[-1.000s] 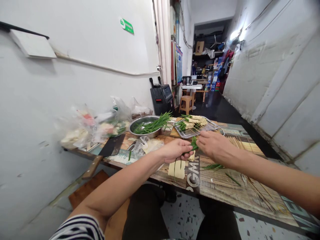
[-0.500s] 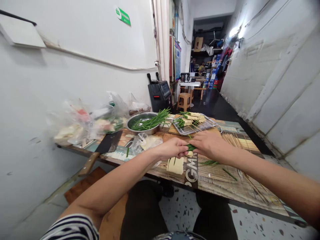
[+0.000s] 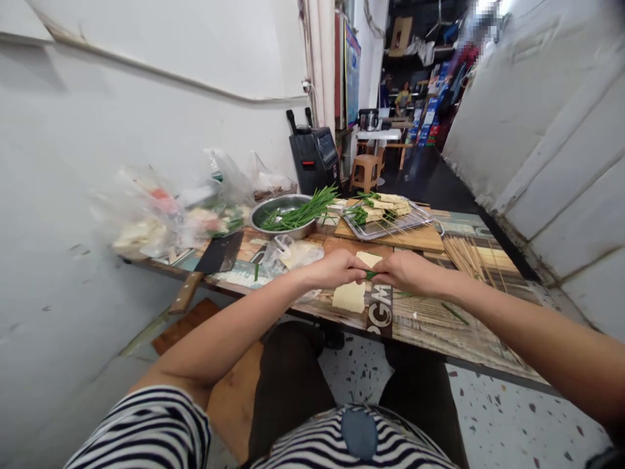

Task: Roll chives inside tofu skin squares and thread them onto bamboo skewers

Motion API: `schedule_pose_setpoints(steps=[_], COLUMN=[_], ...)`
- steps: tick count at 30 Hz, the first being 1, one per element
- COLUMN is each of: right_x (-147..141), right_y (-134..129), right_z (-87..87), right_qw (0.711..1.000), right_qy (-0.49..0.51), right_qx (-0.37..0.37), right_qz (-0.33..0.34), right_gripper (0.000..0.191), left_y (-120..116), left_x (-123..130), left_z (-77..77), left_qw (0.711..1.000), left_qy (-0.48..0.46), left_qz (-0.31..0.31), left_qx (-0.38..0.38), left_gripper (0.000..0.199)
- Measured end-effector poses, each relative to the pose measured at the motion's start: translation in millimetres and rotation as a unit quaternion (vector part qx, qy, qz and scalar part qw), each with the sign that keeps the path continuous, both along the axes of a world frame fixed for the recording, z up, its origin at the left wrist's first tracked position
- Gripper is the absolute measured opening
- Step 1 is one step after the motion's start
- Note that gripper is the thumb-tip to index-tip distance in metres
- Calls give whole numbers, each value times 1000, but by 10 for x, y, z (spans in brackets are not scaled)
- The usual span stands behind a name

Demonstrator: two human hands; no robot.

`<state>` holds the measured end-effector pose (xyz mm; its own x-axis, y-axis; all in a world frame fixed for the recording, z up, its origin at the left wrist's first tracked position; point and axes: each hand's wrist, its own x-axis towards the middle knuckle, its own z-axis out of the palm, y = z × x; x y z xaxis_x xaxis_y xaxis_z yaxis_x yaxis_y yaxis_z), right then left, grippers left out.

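Observation:
My left hand [image 3: 342, 268] and my right hand [image 3: 405, 270] meet over the table, both closed on a short bunch of green chives [image 3: 370, 275]. Only a bit of the bunch shows between my fingers. Just beneath my hands lies a pale yellow tofu sheet [image 3: 349, 298], and another pale sheet [image 3: 369, 258] shows behind them. Farther back, a metal tray [image 3: 355, 234] bears several tofu rolls [image 3: 385, 207] with chives inside and sticks poking out. To the left stands a steel bowl [image 3: 266, 227] with long chives [image 3: 312, 210] leaning over its rim.
Loose bamboo skewers [image 3: 466, 257] lie at right. A cleaver [image 3: 221, 253] rests at left, its handle past the table edge. Beside the bowl is a plastic bag [image 3: 288, 253]; more filled bags [image 3: 161, 215] sit against the wall. A black speaker [image 3: 316, 156] stands behind the table. Someone [image 3: 403, 98] is far back.
The view has tipped downward. My hands stay together on the chives, and the pale sheet behind them now shows more.

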<state>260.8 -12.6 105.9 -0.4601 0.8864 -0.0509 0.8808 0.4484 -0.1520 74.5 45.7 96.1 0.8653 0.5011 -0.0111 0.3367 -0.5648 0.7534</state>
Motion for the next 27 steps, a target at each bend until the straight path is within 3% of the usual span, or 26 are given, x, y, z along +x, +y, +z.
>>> schedule_pose_setpoints(steps=[2,5,7,9,12,16,21,27], right_x=[-21,-107,-168,-205,-212,-190,-195,-255], right_y=[29,3,-35,-70,-99,-106,-137,-225], right_z=[-210,-570,-797,-994,-1211,-1329,-1283,-1217], right_qw=[984,913,868,856,899,948,974,969], right_qy=[158,367,448,474,427,282,103,-19], right_qx=[-79,-155,-181,-167,-39,144,194,233], right_qz=[-24,-87,-114,-124,-85,22,61,81], right_gripper=[27,36,40,40,30,28,29,33], left_y=[27,45,37,19,-11,-10,68,162], left_x=[-102,-223,-276,-315,-358,-377,-373,-428], left_z=[-161,-457,-649,-812,-991,-1116,-1125,-1049], left_qw=[1000,995,990,985,983,989,989,990], left_qy=[-7,-40,-62,-78,-89,-78,-23,17], left_qz=[25,88,123,151,158,94,29,-64], left_qx=[-7,-12,-9,-5,18,80,145,121], left_gripper=[24,24,21,18,13,17,29,27])
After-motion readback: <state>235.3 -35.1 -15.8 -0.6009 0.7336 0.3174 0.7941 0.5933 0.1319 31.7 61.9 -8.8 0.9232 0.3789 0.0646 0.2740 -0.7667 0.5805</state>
